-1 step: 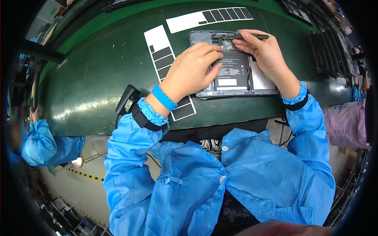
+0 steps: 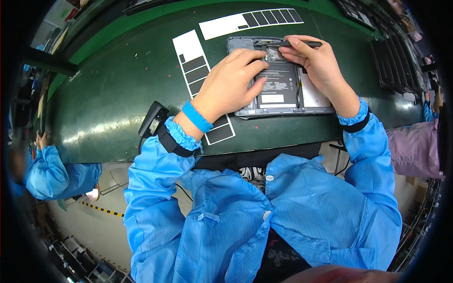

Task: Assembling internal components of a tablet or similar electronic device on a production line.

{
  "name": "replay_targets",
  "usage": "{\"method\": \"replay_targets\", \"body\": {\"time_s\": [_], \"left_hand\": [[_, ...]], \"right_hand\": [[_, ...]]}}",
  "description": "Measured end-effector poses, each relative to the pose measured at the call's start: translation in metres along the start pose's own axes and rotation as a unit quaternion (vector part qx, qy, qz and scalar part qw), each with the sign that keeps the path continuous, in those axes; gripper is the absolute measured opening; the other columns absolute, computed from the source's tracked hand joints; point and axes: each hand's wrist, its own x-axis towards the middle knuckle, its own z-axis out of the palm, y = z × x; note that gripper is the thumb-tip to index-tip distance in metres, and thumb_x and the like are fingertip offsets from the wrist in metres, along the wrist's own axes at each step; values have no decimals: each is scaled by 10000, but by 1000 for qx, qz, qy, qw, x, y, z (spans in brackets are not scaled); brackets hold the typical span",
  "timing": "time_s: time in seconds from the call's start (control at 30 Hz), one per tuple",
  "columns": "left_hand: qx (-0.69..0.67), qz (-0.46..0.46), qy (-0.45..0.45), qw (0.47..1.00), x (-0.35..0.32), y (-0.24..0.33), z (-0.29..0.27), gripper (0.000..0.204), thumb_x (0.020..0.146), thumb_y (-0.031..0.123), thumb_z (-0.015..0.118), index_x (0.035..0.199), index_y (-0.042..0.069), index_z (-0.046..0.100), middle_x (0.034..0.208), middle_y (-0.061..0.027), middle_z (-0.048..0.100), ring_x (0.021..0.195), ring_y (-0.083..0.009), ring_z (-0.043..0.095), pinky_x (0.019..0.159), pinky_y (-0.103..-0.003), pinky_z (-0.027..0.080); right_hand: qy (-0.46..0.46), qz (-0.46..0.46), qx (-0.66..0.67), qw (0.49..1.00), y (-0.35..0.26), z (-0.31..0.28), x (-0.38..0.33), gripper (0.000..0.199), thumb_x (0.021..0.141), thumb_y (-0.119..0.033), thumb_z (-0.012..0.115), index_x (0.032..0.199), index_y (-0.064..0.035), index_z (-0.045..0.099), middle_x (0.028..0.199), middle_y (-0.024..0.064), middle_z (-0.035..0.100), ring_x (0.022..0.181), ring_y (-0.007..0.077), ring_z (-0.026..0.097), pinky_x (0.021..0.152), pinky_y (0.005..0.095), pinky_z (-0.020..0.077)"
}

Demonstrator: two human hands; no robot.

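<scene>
An opened grey device casing (image 2: 240, 45), with its inner parts bare, lies on the green table in front of me. It looks like a laptop base. In its middle sits a black battery (image 2: 277, 81) with a white label. My left hand (image 2: 231, 78) reaches over the casing's left side, thumb and fingers apart, fingertips near the small parts above the battery; nothing shows in it. My right hand (image 2: 309, 56) pinches a slim black pair of tweezers (image 2: 312, 44) over the casing's upper part. The fingers partly hide the tips.
White sheets with black rectangular stickers lie left of the casing (image 2: 188, 52) and beyond it (image 2: 222, 27). A black handheld scanner (image 2: 153, 119) is beside my left wrist. Black racked panels (image 2: 395, 66) stand at the right. Other people's sleeves show at left (image 2: 52, 174) and right (image 2: 415, 150).
The fingers of my left hand have lifted and shifted slightly up and left over the casing. My right hand with the tweezers stays in almost the same place.
</scene>
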Motion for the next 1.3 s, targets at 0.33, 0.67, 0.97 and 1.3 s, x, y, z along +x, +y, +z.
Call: {"method": "replay_targets", "body": {"time_s": [0.33, 0.67, 0.97, 1.3], "left_hand": [[157, 38, -66, 985, 3, 8, 3, 356, 825, 177, 567, 1159, 56, 545, 1294, -131, 500, 1150, -309, 470, 962, -397, 395], [194, 19, -56, 979, 8, 11, 8, 390, 826, 207, 545, 1181, 51, 504, 1337, -155, 448, 1206, -341, 406, 984, -431, 363], [123, 47, 202, 970, -16, 18, -53, 211, 738, 19, 628, 948, 36, 635, 970, -88, 645, 859, -265, 620, 735, -332, 506], [246, -220, 58, 942, -53, -67, -54, 479, 791, 360, 673, 1106, 4, 619, 1201, -154, 585, 1112, -318, 547, 930, -379, 448]], "right_hand": [[-4, -11, 0, 1000, 3, 0, 2, 295, 881, -103, 617, 1055, 129, 564, 984, 188, 629, 889, 242, 664, 803, 283, 558], [-3, -38, 19, 999, 5, 2, 1, 295, 889, -123, 613, 1100, 79, 577, 1036, 166, 619, 923, 239, 653, 815, 283, 552], [-11, -37, 18, 999, -7, -8, -4, 299, 884, -204, 626, 1077, 24, 608, 995, 139, 636, 898, 237, 661, 780, 278, 537], [-94, -181, -275, 940, 6, 115, 65, 296, 758, -254, 700, 886, 12, 691, 713, 129, 668, 679, 189, 672, 617, 301, 523]]}}
